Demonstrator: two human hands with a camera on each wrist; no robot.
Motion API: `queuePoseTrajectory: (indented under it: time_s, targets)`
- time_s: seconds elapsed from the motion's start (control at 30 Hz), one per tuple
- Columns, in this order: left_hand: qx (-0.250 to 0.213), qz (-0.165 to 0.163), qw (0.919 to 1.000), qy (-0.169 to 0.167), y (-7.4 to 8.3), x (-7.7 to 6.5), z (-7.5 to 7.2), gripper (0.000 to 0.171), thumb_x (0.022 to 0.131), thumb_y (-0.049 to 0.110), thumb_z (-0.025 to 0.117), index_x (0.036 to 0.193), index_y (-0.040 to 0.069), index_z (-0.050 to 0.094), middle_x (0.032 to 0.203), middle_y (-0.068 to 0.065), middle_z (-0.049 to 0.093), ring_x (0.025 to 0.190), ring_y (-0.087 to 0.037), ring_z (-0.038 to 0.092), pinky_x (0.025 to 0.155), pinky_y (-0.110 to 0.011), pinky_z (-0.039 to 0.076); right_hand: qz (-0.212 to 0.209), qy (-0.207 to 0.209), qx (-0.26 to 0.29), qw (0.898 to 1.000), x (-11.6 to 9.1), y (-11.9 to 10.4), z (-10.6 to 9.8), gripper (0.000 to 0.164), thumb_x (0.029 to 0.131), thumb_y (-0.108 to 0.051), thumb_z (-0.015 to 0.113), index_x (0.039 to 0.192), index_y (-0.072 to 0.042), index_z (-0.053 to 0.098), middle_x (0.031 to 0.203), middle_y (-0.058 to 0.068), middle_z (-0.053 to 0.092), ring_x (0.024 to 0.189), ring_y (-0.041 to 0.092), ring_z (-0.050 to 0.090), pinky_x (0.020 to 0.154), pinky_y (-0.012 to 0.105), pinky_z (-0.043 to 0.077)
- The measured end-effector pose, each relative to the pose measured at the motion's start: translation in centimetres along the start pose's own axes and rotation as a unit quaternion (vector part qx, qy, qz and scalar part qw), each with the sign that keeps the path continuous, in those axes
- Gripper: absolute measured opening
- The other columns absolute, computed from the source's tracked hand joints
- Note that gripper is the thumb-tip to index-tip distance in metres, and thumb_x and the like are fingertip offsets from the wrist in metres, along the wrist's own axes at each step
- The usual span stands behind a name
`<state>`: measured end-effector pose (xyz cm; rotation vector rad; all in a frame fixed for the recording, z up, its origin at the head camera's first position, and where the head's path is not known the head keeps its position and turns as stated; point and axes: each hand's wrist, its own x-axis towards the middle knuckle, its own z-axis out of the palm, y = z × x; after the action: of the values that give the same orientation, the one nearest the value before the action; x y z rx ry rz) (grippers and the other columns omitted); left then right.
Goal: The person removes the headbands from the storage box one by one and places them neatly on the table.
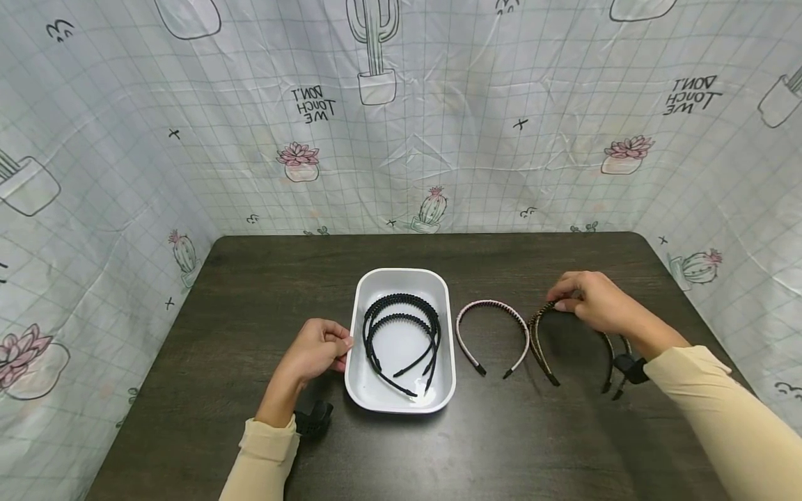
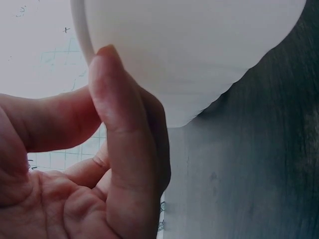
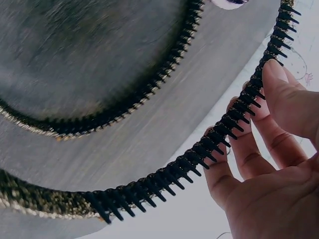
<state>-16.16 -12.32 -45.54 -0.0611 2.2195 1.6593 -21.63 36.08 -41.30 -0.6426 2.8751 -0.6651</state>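
Note:
At the left side of a white plastic tray (image 1: 401, 408), my left hand (image 1: 321, 348) grips the rim and outer wall with its thumb and fingers. The tray's pale wall (image 2: 189, 45) fills the top of the left wrist view. Inside it lie several black toothed headbands (image 1: 401, 299). My right hand (image 1: 589, 299) pinches a gold-and-black headband (image 3: 184, 169) by its curved top, its comb-like teeth showing. Another gold-and-black headband (image 3: 134, 107) lies on the table within the held one's curve. In the head view the hand and forearm hide part of both.
A pale pink headband (image 1: 491, 303) with dark tips lies between the tray and the gold-and-black ones. Everything stands on a dark wooden table (image 1: 269, 292). Behind and beside it hangs a white grid curtain (image 1: 438, 125) printed with cacti.

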Motion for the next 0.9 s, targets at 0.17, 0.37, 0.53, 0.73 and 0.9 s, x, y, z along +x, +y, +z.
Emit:
queuePoseTrajectory:
  time_s: [0.17, 0.37, 0.53, 0.73, 0.9]
  targets:
    - [0.005, -0.003, 1.0000, 0.004, 0.1, -0.1, 0.0, 0.018, 0.100, 0.000, 0.062, 0.108, -0.016, 0.065, 0.076, -0.009, 0.067, 0.062, -0.012, 0.063, 0.057, -0.025, 0.059, -0.003, 0.005, 0.001, 1.000, -0.3, 1.0, -0.2, 0.022, 0.092, 0.008, 0.071, 0.107, -0.006, 0.081, 0.107, 0.008, 0.074, 0.096, 0.027, 0.071, 0.067, 0.027, 0.057]
    - [0.004, -0.003, 1.0000, 0.004, 0.1, -0.2, 0.1, 0.019, 0.100, 0.000, 0.063, 0.109, -0.016, 0.065, 0.077, -0.010, 0.068, 0.062, -0.012, 0.063, 0.057, -0.026, 0.060, 0.000, 0.011, -0.016, 1.000, -0.8, 2.2, -0.5, 0.021, 0.092, 0.008, 0.071, 0.106, -0.005, 0.081, 0.106, 0.008, 0.074, 0.093, 0.027, 0.071, 0.066, 0.027, 0.056]
    - [0.004, -0.003, 1.0000, 0.003, 0.1, -0.1, 0.0, 0.020, 0.100, 0.001, 0.063, 0.110, -0.016, 0.065, 0.077, -0.011, 0.068, 0.063, -0.012, 0.063, 0.057, -0.026, 0.060, 0.014, 0.005, -0.032, 0.999, -1.3, 3.2, -0.9, 0.021, 0.091, 0.008, 0.072, 0.106, -0.004, 0.080, 0.108, 0.012, 0.074, 0.096, 0.031, 0.070, 0.067, 0.031, 0.057]
    - [0.000, -0.002, 1.0000, 0.001, 0.1, 0.0, 0.0, 0.020, 0.100, 0.000, 0.062, 0.110, -0.017, 0.064, 0.077, -0.011, 0.067, 0.062, -0.012, 0.063, 0.057, -0.025, 0.059, 0.025, -0.003, -0.042, 0.999, -1.7, 4.4, -1.2, 0.020, 0.092, 0.009, 0.071, 0.107, -0.001, 0.079, 0.108, 0.014, 0.073, 0.094, 0.031, 0.070, 0.065, 0.031, 0.055]
    - [-0.002, -0.002, 1.0000, 0.002, 0.0, 0.0, 0.0, 0.020, 0.100, 0.000, 0.062, 0.110, -0.017, 0.064, 0.077, -0.011, 0.067, 0.062, -0.012, 0.063, 0.057, -0.025, 0.059, 0.032, -0.010, -0.058, 0.998, -2.2, 5.5, -1.3, 0.019, 0.093, 0.007, 0.071, 0.108, 0.000, 0.078, 0.106, 0.013, 0.072, 0.092, 0.029, 0.069, 0.064, 0.029, 0.054]
